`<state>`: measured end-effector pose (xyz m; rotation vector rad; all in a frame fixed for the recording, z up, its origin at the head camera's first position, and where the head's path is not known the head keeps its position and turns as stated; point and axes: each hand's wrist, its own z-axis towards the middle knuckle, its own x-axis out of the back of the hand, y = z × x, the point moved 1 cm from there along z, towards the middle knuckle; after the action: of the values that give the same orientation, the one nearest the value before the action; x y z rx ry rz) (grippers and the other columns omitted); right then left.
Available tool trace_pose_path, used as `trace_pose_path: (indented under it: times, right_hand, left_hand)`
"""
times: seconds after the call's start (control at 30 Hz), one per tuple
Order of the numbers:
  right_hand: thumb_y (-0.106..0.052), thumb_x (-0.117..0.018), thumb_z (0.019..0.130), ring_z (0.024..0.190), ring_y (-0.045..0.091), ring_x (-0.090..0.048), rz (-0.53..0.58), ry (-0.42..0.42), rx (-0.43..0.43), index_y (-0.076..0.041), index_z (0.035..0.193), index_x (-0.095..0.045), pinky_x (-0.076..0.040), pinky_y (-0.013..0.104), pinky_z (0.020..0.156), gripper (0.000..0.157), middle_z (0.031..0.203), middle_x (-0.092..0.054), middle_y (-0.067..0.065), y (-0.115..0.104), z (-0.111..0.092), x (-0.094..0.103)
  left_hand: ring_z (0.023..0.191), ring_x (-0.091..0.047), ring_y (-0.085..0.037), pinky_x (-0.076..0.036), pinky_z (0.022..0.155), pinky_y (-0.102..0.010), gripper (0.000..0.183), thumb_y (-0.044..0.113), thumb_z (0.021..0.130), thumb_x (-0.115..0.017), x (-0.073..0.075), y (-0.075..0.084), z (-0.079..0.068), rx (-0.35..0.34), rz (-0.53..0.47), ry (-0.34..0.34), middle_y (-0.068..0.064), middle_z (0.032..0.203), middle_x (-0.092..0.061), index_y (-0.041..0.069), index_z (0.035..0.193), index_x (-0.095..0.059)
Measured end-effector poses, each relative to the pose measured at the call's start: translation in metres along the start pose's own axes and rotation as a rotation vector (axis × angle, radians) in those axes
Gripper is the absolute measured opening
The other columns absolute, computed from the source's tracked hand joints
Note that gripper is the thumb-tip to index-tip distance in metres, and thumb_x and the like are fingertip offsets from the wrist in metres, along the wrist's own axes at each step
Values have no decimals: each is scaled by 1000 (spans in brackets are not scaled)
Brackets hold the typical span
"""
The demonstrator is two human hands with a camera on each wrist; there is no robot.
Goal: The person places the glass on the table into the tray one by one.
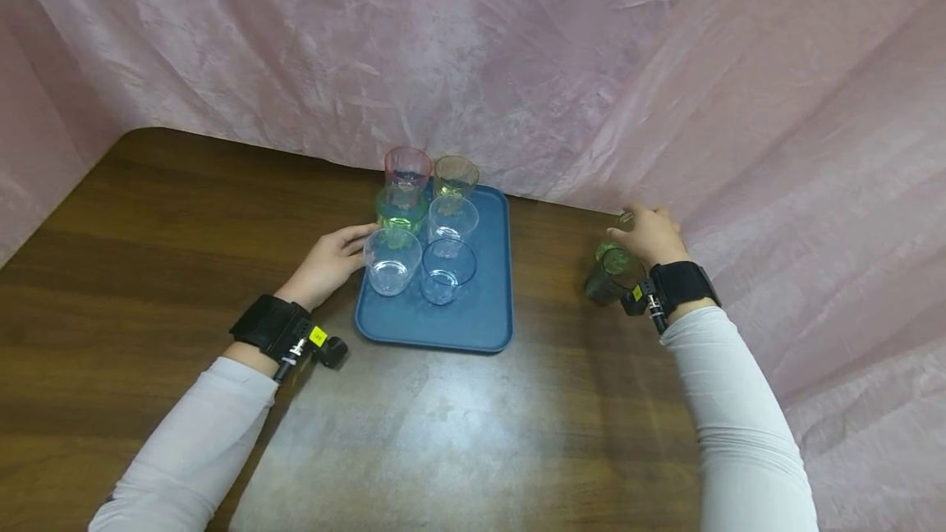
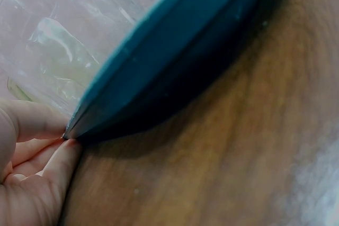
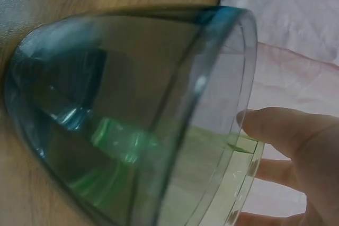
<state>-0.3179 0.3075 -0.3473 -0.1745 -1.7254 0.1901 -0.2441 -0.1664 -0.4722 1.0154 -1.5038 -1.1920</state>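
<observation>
My left hand (image 1: pixel 325 269) pinches the left rim of the blue tray (image 1: pixel 473 328) between thumb and fingers, as the left wrist view shows close up. On the tray stand a pink glass (image 1: pixel 407 167), a yellow glass (image 1: pixel 456 175), a green glass (image 1: pixel 400 216) and clear glasses (image 1: pixel 389 273); one front glass (image 1: pixel 447 279) has a bluish rim. Off to the right, my right hand (image 1: pixel 652 236) grips a yellow-green glass (image 3: pixel 241 175) near its rim. A smoky blue-grey glass (image 1: pixel 604 284) stands in front of it, partly covering it in the right wrist view.
The wooden table (image 1: pixel 185 253) ends at a pink curtain (image 1: pixel 443 48), which hangs behind it and along the right side. Both wrists wear black bands (image 1: pixel 272 325) with small cameras.
</observation>
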Motion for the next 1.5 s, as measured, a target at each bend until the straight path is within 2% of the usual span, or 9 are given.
trace_pose_path:
  times: [0.33,0.7,1.1,1.5]
  right_hand:
    - [-46,-54,102,127,69,-30,-11,29,-13,-3,152,-40,-36,77,99,67,144,-33,45,0,-1,-1]
    - [-41,-54,104,126,66,-32,-41,55,1,1,149,-40,-35,73,102,63,140,-35,46,-1,3,-7]
    - [-38,-56,103,123,66,-32,-32,107,7,1,145,-45,-40,75,96,59,136,-36,45,2,1,-12]
    - [-39,-57,103,123,67,-31,-32,108,14,0,144,-45,-40,75,95,58,136,-34,45,1,-3,-9]
  left_hand:
    - [145,-38,-30,-40,114,-45,56,11,106,-54,1,2,0,12,19,12,-19,160,-35,1,157,-33]
    - [146,-37,-30,-40,115,-45,55,11,106,-53,2,0,0,16,17,11,-18,161,-34,2,157,-33]
    - [146,-37,-30,-40,115,-45,56,9,106,-54,-1,2,-3,-1,-10,2,-18,161,-34,1,157,-33]
    - [146,-37,-31,-40,115,-46,56,11,106,-53,-1,1,-1,3,12,-2,-18,161,-34,2,157,-33]
